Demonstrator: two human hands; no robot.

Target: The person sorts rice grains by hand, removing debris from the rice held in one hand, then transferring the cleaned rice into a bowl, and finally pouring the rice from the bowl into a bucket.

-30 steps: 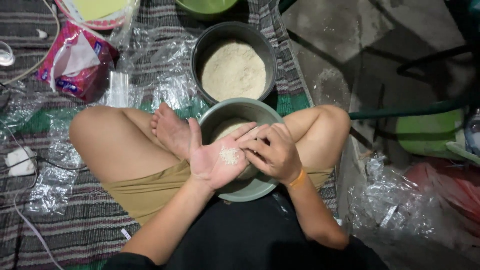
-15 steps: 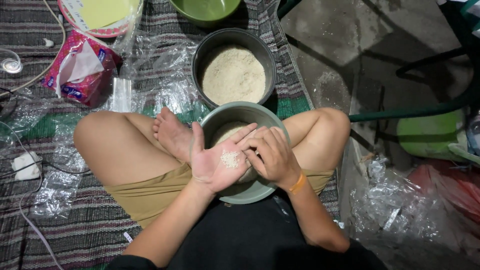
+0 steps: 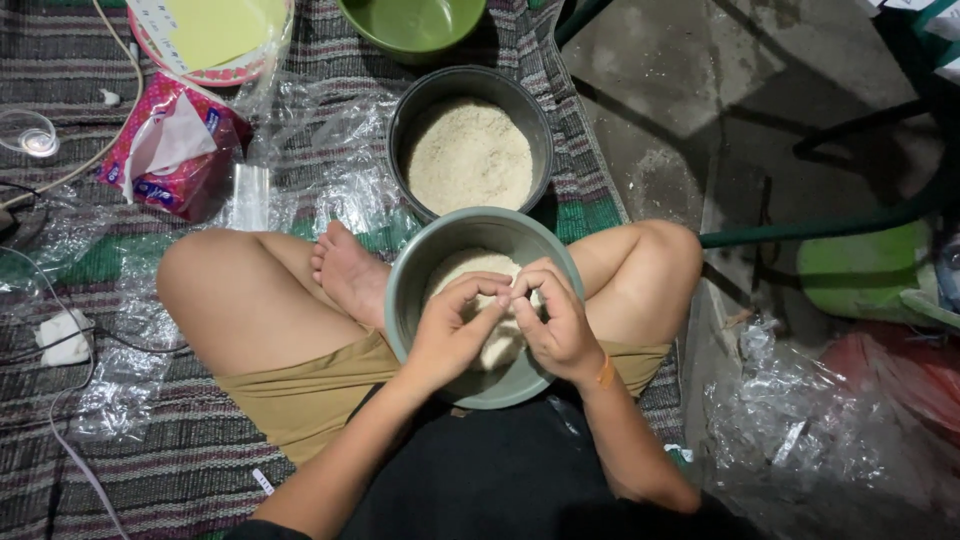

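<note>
In the head view, the person sits cross-legged on a striped woven mat, and a grey-green round metal bowl rests in the lap at the centre of the frame, half filled with a pale, grainy white mass. Both hands are over this bowl: the left hand and the right hand are curled, with the fingertips meeting in the middle, and they seem to pinch or press a small portion of the white mass between them; how much they grip I cannot tell. I judge the step to be the shaping of a small piece by the fingers, so the next move calls for gentle, even pressure over the bowl. Above it, touching its rim, stands a dark round metal pot with the same pale grains. At upper left lies a pink tissue packet, and clear plastic wrap beside it.
</note>
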